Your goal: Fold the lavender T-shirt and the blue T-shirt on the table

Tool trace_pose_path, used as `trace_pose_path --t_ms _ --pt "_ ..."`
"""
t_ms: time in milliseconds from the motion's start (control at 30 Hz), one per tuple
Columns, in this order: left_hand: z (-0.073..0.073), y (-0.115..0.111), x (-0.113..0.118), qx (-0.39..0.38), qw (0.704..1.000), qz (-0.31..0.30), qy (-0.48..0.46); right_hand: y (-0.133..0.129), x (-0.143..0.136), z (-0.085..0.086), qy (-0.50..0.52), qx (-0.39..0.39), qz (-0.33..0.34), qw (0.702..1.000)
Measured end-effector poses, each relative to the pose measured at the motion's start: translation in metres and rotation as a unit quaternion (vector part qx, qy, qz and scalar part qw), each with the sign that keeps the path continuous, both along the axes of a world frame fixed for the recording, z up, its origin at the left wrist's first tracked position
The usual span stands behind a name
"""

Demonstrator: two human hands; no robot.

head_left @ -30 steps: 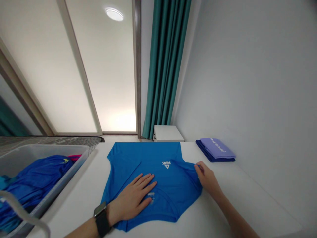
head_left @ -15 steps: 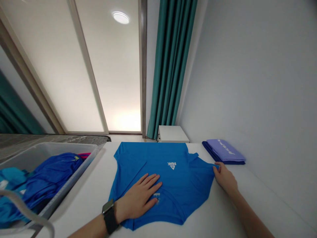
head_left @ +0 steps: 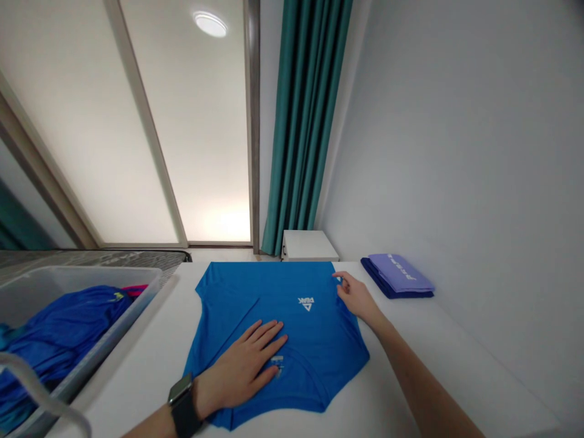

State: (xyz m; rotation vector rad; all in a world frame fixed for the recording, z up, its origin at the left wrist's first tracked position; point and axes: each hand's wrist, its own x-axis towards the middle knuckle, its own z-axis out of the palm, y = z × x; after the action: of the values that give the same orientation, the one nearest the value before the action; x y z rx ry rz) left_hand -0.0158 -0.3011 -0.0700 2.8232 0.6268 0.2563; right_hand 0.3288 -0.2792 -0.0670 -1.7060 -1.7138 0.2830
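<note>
A blue shirt (head_left: 292,322) with a white logo lies spread on the white table (head_left: 137,340), its neckline towards me. My left hand (head_left: 244,368), with a dark watch on its wrist, rests flat on the shirt's lower middle, fingers spread. At the shirt's upper right edge is my right hand (head_left: 358,298), its index finger stretched out and thumb near it, over the fabric. Nothing shows clasped between its fingers. The right sleeve no longer sticks out past that edge.
A translucent bin (head_left: 150,289) holding blue and pink clothes stands at the left, with a pale curved tube (head_left: 41,392) before it. Folded purple and navy clothes (head_left: 399,274) lie at the back right beside the wall. A white cabinet (head_left: 310,246) stands beyond the table.
My right hand has moved left and away from me, bringing the sleeve inward and letting go of it. My left hand stays on the shirt. The view has shifted slightly right.
</note>
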Motion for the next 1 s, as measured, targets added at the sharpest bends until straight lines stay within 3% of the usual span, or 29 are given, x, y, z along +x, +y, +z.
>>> trace_pose_path --t_ms 100,167,300,467,567,667,833,1000 --pt "-0.001 0.000 0.000 -0.005 1.000 0.001 0.010 0.022 -0.034 0.001 0.029 -0.041 0.087 0.995" --pt "-0.002 0.000 -0.001 -0.007 1.000 0.000 0.004 0.033 -0.040 -0.002 0.044 -0.045 0.104 0.993" --pt "-0.002 0.000 -0.001 -0.011 1.000 -0.002 -0.001 0.044 -0.009 -0.013 -0.052 0.030 0.003 0.998" --pt "0.011 -0.008 0.011 0.007 1.000 -0.004 0.003 0.043 0.030 -0.031 -0.065 0.012 -0.017 0.998" --pt "0.021 -0.006 0.035 0.013 1.000 -0.010 -0.008 0.044 0.037 -0.043 -0.059 -0.007 -0.025 0.998" --pt "0.021 0.014 0.067 0.042 0.999 0.018 0.003 0.048 0.038 -0.052 -0.061 -0.022 -0.042 0.997" --pt "0.009 0.064 0.120 0.055 0.982 0.181 -0.005 0.053 0.038 -0.056 -0.088 -0.032 -0.069 0.993" --pt "-0.001 0.079 0.153 0.063 0.973 0.221 -0.019 0.051 0.037 -0.049 -0.111 -0.030 -0.044 0.992"
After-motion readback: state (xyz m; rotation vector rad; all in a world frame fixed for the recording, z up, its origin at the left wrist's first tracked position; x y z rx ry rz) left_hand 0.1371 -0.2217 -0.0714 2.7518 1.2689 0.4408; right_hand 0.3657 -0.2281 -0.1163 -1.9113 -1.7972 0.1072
